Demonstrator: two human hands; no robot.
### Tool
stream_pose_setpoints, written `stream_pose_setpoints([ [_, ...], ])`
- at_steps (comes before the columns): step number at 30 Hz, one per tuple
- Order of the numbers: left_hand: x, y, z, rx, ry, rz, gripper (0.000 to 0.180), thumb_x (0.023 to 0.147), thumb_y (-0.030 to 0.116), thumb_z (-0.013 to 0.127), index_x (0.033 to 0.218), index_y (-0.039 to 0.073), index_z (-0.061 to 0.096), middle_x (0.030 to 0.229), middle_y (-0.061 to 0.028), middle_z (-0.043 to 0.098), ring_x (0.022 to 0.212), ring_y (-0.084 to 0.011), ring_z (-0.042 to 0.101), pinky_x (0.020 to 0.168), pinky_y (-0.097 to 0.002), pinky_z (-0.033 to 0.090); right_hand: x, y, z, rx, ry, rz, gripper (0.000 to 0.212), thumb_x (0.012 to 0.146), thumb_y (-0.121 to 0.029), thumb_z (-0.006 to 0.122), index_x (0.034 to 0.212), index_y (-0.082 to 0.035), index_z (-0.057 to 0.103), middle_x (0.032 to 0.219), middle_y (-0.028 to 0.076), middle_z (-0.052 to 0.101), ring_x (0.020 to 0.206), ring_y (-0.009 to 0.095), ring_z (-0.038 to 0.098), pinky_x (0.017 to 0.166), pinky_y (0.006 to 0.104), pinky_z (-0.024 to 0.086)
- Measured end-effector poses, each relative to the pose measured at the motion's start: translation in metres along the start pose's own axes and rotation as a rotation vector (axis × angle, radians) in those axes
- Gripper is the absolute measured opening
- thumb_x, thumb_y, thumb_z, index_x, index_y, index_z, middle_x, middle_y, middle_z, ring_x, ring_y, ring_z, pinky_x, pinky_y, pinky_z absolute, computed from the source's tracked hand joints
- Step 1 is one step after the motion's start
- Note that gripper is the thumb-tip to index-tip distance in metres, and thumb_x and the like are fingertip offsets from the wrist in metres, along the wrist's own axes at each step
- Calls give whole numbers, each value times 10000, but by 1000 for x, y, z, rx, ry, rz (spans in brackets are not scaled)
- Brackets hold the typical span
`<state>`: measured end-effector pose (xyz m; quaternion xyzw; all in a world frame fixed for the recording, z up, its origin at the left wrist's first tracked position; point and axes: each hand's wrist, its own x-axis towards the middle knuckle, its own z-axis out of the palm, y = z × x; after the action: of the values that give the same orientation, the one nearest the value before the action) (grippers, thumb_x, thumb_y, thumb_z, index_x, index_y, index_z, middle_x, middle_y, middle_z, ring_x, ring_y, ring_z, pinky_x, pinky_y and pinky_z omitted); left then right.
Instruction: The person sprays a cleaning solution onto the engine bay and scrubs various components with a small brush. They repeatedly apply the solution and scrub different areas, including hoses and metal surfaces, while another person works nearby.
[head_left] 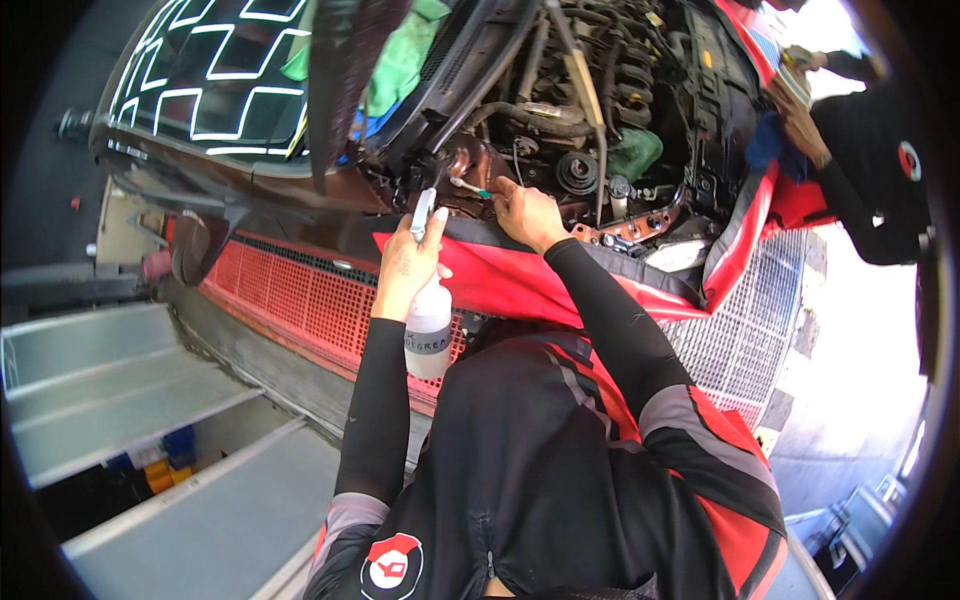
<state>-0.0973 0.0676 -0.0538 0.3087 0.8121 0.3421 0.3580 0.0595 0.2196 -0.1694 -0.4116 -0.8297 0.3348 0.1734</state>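
My left hand (408,265) grips a white spray bottle (428,335) by its neck, the grey nozzle (423,212) aimed into a car's open engine bay (590,110). My right hand (528,212) reaches into the bay beside it and holds a small brush with a teal handle (470,187) against a brownish metal part. A red protective cover (520,280) lies over the car's fender under both hands. Black long sleeves cover both forearms.
Another person in black (870,160) works at the bay's far right with a blue cloth (765,140). A green cloth (400,60) lies near the windshield (220,80). Red grated flooring (320,300) and grey metal steps (120,380) sit at the left.
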Motion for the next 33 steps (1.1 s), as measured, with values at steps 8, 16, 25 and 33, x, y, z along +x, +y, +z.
stream_pose_setpoints([
  [8,-3,0,12,-9,-75,-15,654,1040,532,696,1304,-62,626,857,-138,718,593,-242,770,511,-341,576,-47,14,-47,61,129,-73,225,1052,-248,601,1206,-93,656,912,197,764,804,419,747,712,541,583],
  [16,-20,-20,26,9,-129,45,620,1069,440,690,1556,89,537,937,-109,728,570,-233,754,476,-336,569,-166,44,-75,71,173,-231,315,1040,-161,662,1350,-106,663,869,188,729,740,408,722,628,497,566],
  [25,-62,-41,31,-173,-104,383,463,1080,299,690,1341,-64,566,1143,-196,703,690,-253,785,612,-342,609,-250,-25,-74,79,272,49,154,1044,-178,684,1120,-48,654,828,188,714,723,403,721,610,495,551],
  [33,-134,-39,31,-305,-156,581,473,1086,112,595,1506,-61,463,1505,-219,508,1085,-285,756,918,-402,622,-254,-55,-84,419,64,246,285,1143,-308,512,1188,-34,576,829,186,638,824,392,683,724,484,487],
])
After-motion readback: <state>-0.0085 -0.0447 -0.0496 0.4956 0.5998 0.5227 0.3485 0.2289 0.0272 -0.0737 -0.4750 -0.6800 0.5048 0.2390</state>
